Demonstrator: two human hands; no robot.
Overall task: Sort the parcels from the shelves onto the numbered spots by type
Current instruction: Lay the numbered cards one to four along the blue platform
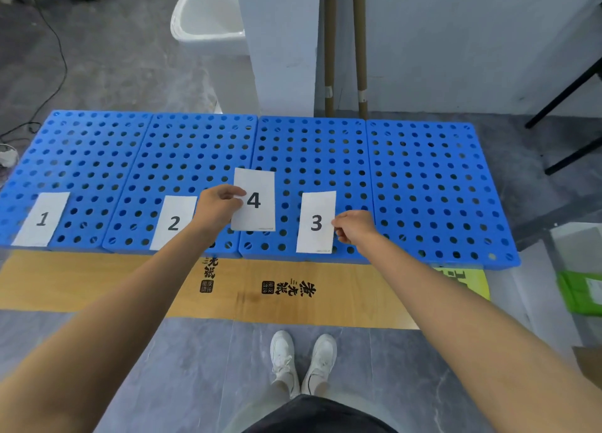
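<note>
Four blue perforated pallets lie side by side on the floor. White paper sheets numbered 1, 2 and 3 rest flat on the first three pallets, near their front edges. My left hand pinches the left edge of the sheet numbered 4 and holds it above the seam between the second and third pallets. My right hand pinches the right edge of sheet 3, which lies on its pallet. The fourth pallet carries no sheet. No parcels or shelves are in view.
A flattened cardboard strip lies on the floor between my white shoes and the pallets. A green box sits at the right. A white pillar, two brown tubes and a white basin stand behind the pallets.
</note>
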